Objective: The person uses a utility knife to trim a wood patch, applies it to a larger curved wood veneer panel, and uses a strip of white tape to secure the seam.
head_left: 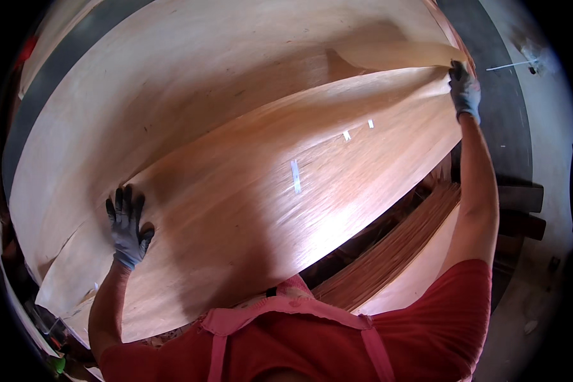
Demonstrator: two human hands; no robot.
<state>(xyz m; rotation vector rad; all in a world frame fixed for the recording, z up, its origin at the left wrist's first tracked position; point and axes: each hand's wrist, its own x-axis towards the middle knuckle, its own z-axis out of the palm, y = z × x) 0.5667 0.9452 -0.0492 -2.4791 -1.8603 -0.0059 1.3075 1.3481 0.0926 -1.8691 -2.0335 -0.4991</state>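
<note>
A wide, thin sheet of wood veneer (210,210) stretches across the view in front of me, with several short pieces of white tape along its middle. My left hand (127,230), in a grey glove with dark fingers, lies flat on its left part, fingers spread. At the far right end, my gloved right hand (465,92) is closed on the sheet's corner. Near that hand the veneer buckles and its far edge lifts. Beneath it lies a larger pale wood sheet (165,70). The right fingertips are partly hidden.
A thick stack of reddish veneer (395,245) lies below the sheet, close to my right side. Dark boards (521,210) jut out at the right. A dark grey band (63,70) borders the pale sheet on the far left. Some green item (57,365) shows at lower left.
</note>
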